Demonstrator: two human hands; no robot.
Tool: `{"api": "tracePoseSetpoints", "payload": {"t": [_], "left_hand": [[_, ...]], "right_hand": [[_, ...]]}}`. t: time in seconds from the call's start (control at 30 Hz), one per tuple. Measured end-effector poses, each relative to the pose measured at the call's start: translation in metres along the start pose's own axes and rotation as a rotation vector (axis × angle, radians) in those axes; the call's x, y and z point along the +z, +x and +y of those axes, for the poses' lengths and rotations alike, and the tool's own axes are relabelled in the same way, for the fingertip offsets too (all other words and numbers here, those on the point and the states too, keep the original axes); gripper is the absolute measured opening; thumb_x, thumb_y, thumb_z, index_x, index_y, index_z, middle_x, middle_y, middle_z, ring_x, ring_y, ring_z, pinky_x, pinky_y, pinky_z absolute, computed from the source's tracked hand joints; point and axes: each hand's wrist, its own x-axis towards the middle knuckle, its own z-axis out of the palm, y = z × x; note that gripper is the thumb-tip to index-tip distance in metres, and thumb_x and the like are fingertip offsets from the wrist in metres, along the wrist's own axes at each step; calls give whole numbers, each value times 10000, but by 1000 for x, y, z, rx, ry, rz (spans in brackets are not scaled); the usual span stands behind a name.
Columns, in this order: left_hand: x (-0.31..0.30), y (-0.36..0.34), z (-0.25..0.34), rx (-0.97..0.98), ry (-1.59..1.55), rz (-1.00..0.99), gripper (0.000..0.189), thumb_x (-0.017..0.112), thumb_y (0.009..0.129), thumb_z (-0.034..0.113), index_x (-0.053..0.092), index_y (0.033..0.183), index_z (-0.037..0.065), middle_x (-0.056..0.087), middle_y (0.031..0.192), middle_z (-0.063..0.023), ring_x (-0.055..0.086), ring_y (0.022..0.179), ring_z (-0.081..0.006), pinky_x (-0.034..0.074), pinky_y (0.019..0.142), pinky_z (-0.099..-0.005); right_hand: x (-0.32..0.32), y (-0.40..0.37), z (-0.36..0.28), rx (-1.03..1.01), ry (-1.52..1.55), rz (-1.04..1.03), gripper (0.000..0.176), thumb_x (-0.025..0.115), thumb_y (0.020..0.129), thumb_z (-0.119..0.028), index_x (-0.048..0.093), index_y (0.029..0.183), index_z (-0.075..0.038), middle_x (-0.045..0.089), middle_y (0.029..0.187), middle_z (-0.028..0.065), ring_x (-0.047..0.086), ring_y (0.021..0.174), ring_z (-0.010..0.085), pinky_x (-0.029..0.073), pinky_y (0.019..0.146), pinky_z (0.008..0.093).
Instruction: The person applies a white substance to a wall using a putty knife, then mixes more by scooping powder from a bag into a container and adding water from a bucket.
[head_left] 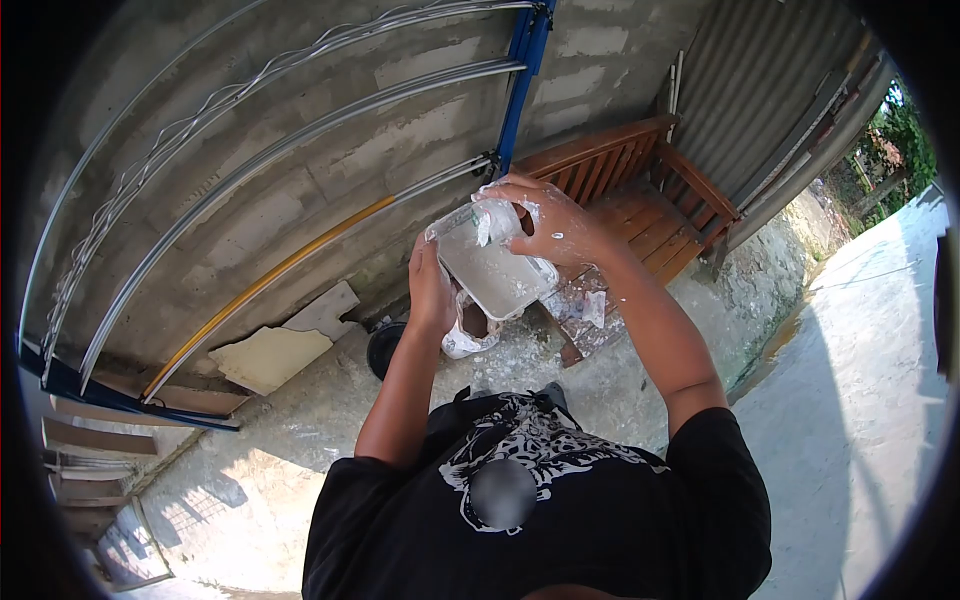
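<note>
A clear plastic tub (pixel 495 270), smeared inside with white paste, is held up in front of my chest. My left hand (pixel 430 290) grips its left side and supports it from below. My right hand (pixel 548 218), spattered with white paste, is curled over the tub's upper rim with its fingertips at the opening. The tub is tilted so that its mouth faces me. Below the tub my black printed shirt (pixel 540 490) fills the bottom of the view.
A brown wooden bench (pixel 650 190) spattered with white stands against a concrete block wall (pixel 330 120). Curved metal pipes (pixel 300 140) and a blue post (pixel 520 80) run along the wall. A white plastic bag (pixel 468 338), a black round object (pixel 383 347) and broken boards (pixel 270 355) lie on the concrete floor.
</note>
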Motion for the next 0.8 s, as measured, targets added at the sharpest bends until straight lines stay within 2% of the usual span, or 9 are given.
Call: {"api": "tracePoseSetpoints", "payload": {"t": [0.17,0.23,0.33,0.37,0.5,0.57,0.67,0.7,0.8], "left_hand": [[-10,7,0,43,-42,6,360,316,1068,244,451,1329,36,559,1301,-133,556,1206,-249,442,1037,-396],[-14,8,2,50,-56,18,362,317,1069,244,453,1328,31,557,1306,-135,551,1212,-249,425,1054,-396],[-15,10,4,41,-40,30,362,317,1068,243,452,1334,38,550,1315,-138,548,1218,-249,420,1060,-400],[-14,10,4,32,-59,38,361,317,1068,243,451,1335,39,548,1320,-138,548,1218,-248,421,1059,-401],[-15,14,-5,50,-7,17,401,313,1051,291,464,1333,49,569,1284,-120,573,1181,-242,469,994,-397],[-13,13,-6,34,-22,-4,401,315,1050,291,463,1332,49,570,1282,-120,574,1180,-241,469,994,-396],[-8,11,-7,14,-32,-20,400,316,1049,292,460,1333,51,569,1282,-117,575,1178,-240,468,995,-394],[-7,11,-6,13,-29,-17,399,316,1049,293,457,1334,52,567,1284,-116,575,1178,-241,468,996,-393],[-4,9,-3,-17,-64,2,356,318,1069,246,444,1328,37,557,1285,-149,575,1177,-248,464,1014,-407]], "right_hand": [[-1,-9,4,-109,-36,-27,721,755,705,-113,506,1379,-184,487,1406,113,456,1315,304,378,1102,396],[-6,-11,0,3,44,-84,693,747,664,-67,521,1318,-114,579,1258,99,574,1099,253,438,1005,366],[-22,-16,-6,72,103,-182,664,757,657,-66,522,1278,-91,595,1224,93,581,1073,243,442,989,364],[-21,-17,0,45,143,-85,673,759,656,-56,523,1284,-97,610,1185,79,583,1038,239,447,971,372],[-16,-12,11,86,29,-55,675,787,667,-77,529,1290,-104,612,1189,61,584,1031,227,450,980,359],[-10,-9,8,23,52,115,671,820,676,-113,553,1291,-127,613,1230,48,585,1068,218,451,1000,357],[-7,-2,-2,50,33,45,652,793,730,-125,535,1326,-183,556,1310,56,556,1069,239,475,968,349],[0,0,2,52,69,104,644,786,748,-138,532,1337,-190,543,1340,56,533,1158,263,454,1017,366],[4,4,8,-56,-33,177,648,778,760,-152,523,1354,-198,534,1354,63,519,1204,288,435,1046,383]]}}
